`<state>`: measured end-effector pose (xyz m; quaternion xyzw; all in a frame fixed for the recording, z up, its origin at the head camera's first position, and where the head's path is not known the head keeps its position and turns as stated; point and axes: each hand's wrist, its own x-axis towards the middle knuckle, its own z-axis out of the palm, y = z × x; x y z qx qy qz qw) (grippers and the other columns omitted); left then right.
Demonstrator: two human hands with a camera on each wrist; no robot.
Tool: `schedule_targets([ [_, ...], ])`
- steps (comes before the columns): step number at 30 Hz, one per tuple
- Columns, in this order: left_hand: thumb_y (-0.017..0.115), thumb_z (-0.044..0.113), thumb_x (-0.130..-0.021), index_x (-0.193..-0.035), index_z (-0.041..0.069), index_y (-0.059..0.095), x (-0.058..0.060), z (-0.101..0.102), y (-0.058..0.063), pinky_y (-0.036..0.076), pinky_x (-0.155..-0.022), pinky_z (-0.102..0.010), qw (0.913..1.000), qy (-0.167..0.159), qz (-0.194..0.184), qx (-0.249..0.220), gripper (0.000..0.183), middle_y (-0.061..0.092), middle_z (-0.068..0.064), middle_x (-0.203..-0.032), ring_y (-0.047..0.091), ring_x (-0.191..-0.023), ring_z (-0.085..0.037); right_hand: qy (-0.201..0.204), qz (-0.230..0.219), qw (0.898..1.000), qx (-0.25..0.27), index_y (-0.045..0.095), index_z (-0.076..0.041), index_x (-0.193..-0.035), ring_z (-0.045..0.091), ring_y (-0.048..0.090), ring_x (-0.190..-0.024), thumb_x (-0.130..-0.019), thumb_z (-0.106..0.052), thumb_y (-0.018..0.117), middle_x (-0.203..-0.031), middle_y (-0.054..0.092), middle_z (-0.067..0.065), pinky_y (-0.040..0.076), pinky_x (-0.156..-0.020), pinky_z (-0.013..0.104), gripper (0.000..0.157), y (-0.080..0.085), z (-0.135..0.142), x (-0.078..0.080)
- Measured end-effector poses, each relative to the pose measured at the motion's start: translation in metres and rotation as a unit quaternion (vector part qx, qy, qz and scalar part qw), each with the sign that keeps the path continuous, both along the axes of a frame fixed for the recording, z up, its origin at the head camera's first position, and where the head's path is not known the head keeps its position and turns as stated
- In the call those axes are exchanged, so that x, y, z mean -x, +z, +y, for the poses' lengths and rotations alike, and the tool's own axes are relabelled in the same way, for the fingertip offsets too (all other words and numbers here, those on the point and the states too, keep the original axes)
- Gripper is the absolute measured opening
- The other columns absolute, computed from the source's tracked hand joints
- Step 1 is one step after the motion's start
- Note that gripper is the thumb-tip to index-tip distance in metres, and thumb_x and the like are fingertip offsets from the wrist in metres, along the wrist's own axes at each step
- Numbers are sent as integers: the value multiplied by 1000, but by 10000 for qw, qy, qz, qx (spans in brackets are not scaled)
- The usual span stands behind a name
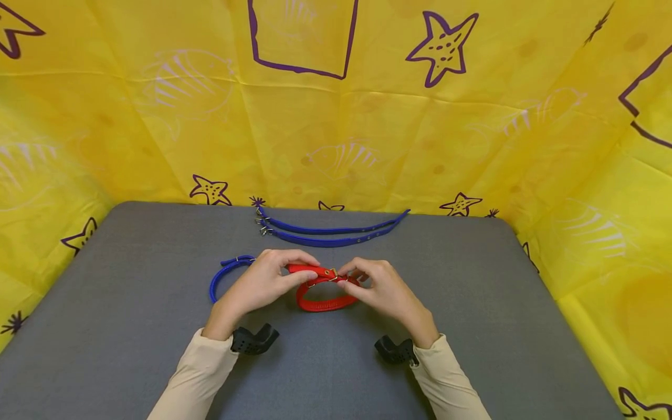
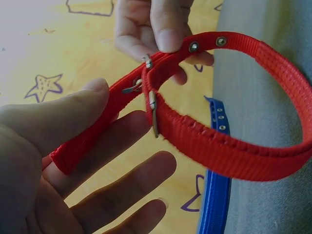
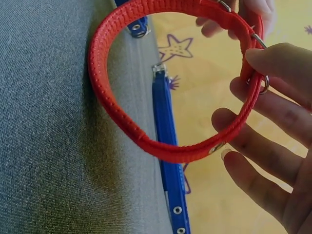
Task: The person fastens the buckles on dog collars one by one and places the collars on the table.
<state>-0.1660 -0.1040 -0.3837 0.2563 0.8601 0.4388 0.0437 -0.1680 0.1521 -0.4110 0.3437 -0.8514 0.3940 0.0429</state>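
A red buckle collar [image 1: 326, 305], bent into a loop, is held between both hands just above the table. My left hand [image 1: 262, 279] pinches the strap's tail end between thumb and index finger, its other fingers spread below in the left wrist view. The tail runs through the metal buckle [image 2: 152, 100]; whether the prong [image 2: 130, 89] sits in an eyelet, I cannot tell. Close to the buckle, my right hand [image 1: 385, 289] pinches the band with thumb and index finger. Metal eyelets [image 2: 194, 47] show along the band in the left wrist view.
Behind the hands, two blue collars [image 1: 325, 241] lie stretched out side by side, buckles to the left. A looped blue collar [image 1: 213, 286] lies beside my left hand, partly hidden by it. Yellow patterned cloth [image 1: 336, 128] hangs around the grey table [image 1: 131, 338].
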Motion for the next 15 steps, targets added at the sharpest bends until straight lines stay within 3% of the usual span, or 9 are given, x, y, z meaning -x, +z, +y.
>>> schedule_targets([
  [6, 72, 26, -92, -103, 27, 74, -1, -5, 4, 53, -64, -28, 9999, 115, -13, -14, 11, 74, 10, -100, 64, -81, -9, -99, -201, 9997, -103, 71, -14, -99, 12, 70, -79, -90, -13, 73, -92, 75, -3, 58, -73, 31, 10, 0, 1, 0],
  [15, 73, 25, -91, -103, 25, 73, 0, -7, 5, 52, -63, -28, 9998, 66, -164, -112, 12, 73, 9, -93, 64, -76, -14, -50, -307, 9995, -56, 70, -14, -99, 12, 70, -78, -90, -13, 74, -93, 75, -2, 58, -68, 37, 10, -1, 1, 1],
])
